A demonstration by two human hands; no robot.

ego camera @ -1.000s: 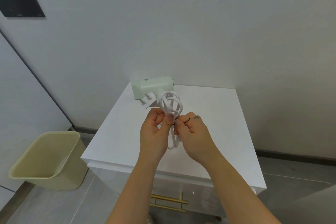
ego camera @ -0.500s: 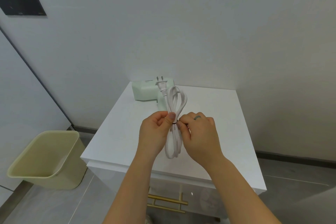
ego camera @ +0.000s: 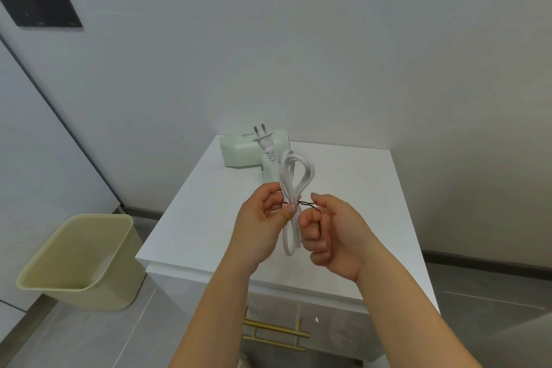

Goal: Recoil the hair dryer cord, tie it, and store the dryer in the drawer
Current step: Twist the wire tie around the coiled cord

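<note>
left hand (ego camera: 263, 227) fingers pinch the coiled cord (ego camera: 294, 176); right hand (ego camera: 334, 236) fingers pinch the thin black tie (ego camera: 307, 204); dryer (ego camera: 239, 149) partly hidden behind plug (ego camera: 265, 142).

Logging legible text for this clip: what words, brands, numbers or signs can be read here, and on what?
No text can be quoted.
On the hair dryer: two short printed lines on its top face, too blurred to read.
On the black wall panel: tiny marks near its lower edge, too small to read.

Bare forearms (ego camera: 221, 302) and an uncovered left hand (ego camera: 263, 228) and right hand (ego camera: 336, 237). The left thumbnail (ego camera: 292, 208) looks pale and glossy, perhaps polished.
</note>
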